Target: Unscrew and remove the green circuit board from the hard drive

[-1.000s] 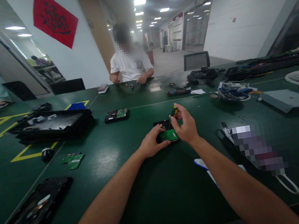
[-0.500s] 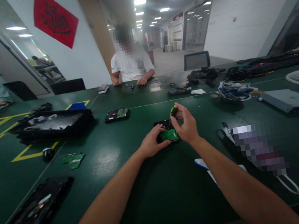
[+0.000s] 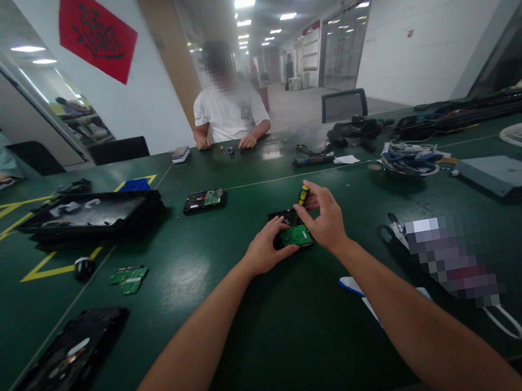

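On the green table in front of me lies a hard drive point(image 3: 296, 236), its green circuit board facing up. My left hand point(image 3: 268, 245) grips its left side, thumb along the near edge and fingers over the far part. A yellow and black screwdriver point(image 3: 304, 196) is held upright, slightly tilted, in the closed fingers of my right hand point(image 3: 325, 217). Its tip points down at the drive; whether it sits in a screw is too small to tell.
A second hard drive point(image 3: 204, 200) lies further back, left of centre. Loose green circuit boards point(image 3: 129, 279), a black casing point(image 3: 64, 368) and a black tray point(image 3: 94, 213) are on the left. A metal box point(image 3: 512, 172) and bundled cables point(image 3: 408, 159) are on the right. A person point(image 3: 229, 110) sits opposite.
The screwdriver's handle has turned a little within my right fingers, showing more yellow. My left hand and the hard drive have stayed in place.
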